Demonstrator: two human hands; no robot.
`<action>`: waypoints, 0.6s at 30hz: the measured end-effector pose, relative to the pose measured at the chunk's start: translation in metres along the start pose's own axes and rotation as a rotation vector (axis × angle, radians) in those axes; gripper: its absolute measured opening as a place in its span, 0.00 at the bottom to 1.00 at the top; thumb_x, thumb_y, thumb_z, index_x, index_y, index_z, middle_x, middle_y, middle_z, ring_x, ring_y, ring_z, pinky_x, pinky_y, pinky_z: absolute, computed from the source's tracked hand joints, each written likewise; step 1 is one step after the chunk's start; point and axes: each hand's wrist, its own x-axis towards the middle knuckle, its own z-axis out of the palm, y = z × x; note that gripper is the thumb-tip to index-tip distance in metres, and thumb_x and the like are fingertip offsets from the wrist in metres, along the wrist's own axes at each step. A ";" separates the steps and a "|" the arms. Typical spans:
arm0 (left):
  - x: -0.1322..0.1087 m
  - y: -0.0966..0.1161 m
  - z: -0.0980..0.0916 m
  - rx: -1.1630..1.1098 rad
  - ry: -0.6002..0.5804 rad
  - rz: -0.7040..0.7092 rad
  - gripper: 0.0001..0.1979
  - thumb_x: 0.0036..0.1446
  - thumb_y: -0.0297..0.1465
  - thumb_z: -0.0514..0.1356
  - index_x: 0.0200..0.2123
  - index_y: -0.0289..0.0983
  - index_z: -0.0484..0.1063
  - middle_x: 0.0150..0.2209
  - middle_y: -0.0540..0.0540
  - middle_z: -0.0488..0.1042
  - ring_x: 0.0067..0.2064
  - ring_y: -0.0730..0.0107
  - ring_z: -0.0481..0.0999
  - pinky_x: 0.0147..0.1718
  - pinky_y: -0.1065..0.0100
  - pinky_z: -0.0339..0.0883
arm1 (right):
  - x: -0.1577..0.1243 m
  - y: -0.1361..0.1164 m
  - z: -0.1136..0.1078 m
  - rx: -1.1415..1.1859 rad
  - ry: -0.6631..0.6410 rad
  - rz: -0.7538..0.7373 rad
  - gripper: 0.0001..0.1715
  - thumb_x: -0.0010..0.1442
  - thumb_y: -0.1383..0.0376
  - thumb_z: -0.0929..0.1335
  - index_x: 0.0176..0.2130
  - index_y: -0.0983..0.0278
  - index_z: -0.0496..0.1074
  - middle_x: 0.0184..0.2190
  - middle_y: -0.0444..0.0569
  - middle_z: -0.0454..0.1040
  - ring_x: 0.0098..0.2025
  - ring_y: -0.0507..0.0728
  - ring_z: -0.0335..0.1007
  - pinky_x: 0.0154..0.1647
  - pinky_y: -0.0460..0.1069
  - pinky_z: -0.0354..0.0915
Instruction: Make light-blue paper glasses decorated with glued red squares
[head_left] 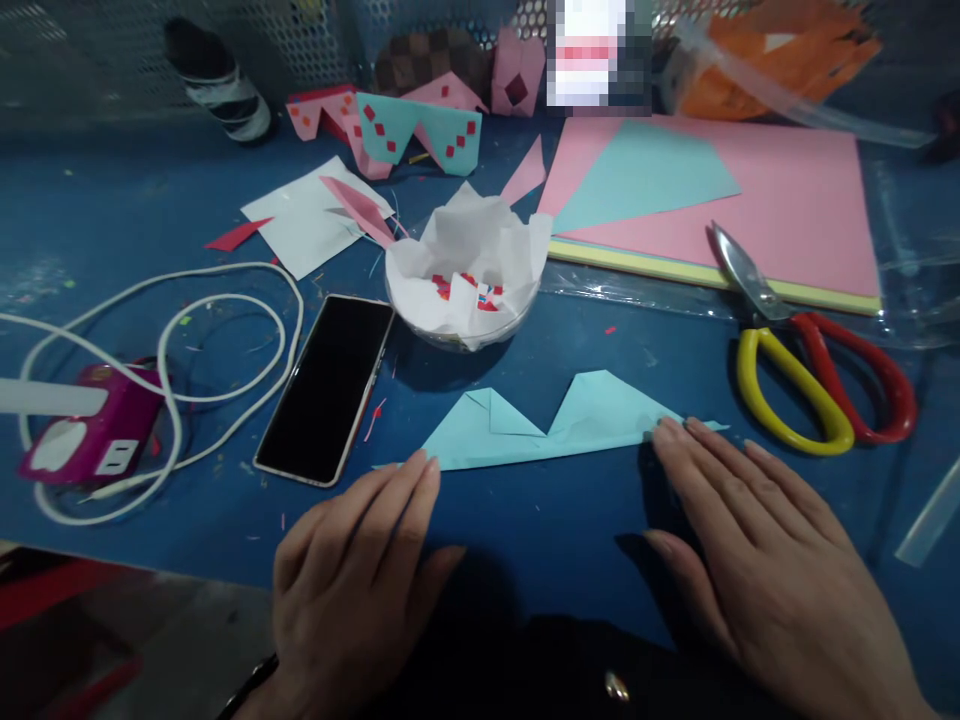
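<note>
A folded light-blue paper piece [517, 445] with two raised peaks and a V-shaped gap lies flat on the blue table. My left hand [356, 580] rests its fingertips at the paper's left end. At the right end, the outstretched fingers of my right hand [765, 540] press on the paper. Both hands are open, with the thumbs apart from the fingers. Right of the paper lie scissors [802, 340] with one yellow and one red handle, their blades over a pink paper stack. A black-screened phone [326, 390] lies left of the paper.
A paper-lined bowl [469, 270] holds small red scraps. Decorated paper masks [420, 130] stand behind it. Coloured paper sheets [795, 200] are stacked at the back right. A white cable [292, 330] coils around a purple power block [97, 425] on the left.
</note>
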 end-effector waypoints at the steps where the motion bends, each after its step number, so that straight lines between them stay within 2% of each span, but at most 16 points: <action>1: 0.002 0.001 -0.001 -0.017 -0.023 0.007 0.24 0.68 0.41 0.55 0.60 0.31 0.70 0.53 0.40 0.80 0.50 0.53 0.75 0.48 0.55 0.61 | 0.000 0.000 0.000 -0.002 -0.009 -0.003 0.34 0.72 0.56 0.57 0.68 0.73 0.56 0.62 0.65 0.67 0.64 0.69 0.61 0.63 0.64 0.57; 4: 0.009 0.005 -0.002 -0.059 -0.120 0.049 0.30 0.70 0.47 0.46 0.59 0.30 0.70 0.55 0.38 0.78 0.51 0.51 0.75 0.48 0.54 0.61 | 0.002 0.000 0.000 -0.004 -0.025 0.000 0.32 0.71 0.52 0.57 0.66 0.66 0.62 0.60 0.65 0.67 0.63 0.72 0.62 0.60 0.67 0.59; 6: 0.012 0.007 -0.003 -0.062 -0.148 0.080 0.33 0.70 0.49 0.45 0.57 0.26 0.70 0.54 0.34 0.78 0.51 0.48 0.75 0.48 0.53 0.61 | 0.002 0.000 0.000 -0.006 -0.028 0.006 0.33 0.71 0.50 0.57 0.65 0.65 0.62 0.59 0.65 0.67 0.62 0.72 0.63 0.59 0.67 0.60; 10: 0.016 0.012 -0.001 -0.051 -0.116 0.072 0.37 0.69 0.51 0.43 0.53 0.21 0.72 0.50 0.30 0.80 0.48 0.45 0.77 0.46 0.53 0.63 | 0.004 -0.003 0.000 -0.018 -0.017 0.016 0.32 0.70 0.51 0.58 0.65 0.67 0.62 0.58 0.66 0.66 0.61 0.72 0.62 0.58 0.68 0.61; 14: 0.020 0.017 0.001 -0.026 -0.119 0.065 0.39 0.70 0.50 0.40 0.50 0.18 0.74 0.47 0.28 0.80 0.45 0.46 0.79 0.45 0.54 0.67 | 0.006 -0.005 0.002 -0.009 -0.008 0.024 0.31 0.70 0.53 0.60 0.63 0.69 0.64 0.58 0.65 0.66 0.62 0.72 0.61 0.59 0.67 0.61; 18: 0.021 0.018 0.003 0.040 -0.018 0.106 0.38 0.69 0.50 0.46 0.50 0.16 0.73 0.46 0.25 0.80 0.44 0.44 0.81 0.44 0.54 0.70 | 0.007 -0.006 0.001 -0.005 -0.008 0.013 0.31 0.70 0.55 0.61 0.64 0.71 0.63 0.58 0.63 0.69 0.63 0.72 0.60 0.61 0.65 0.60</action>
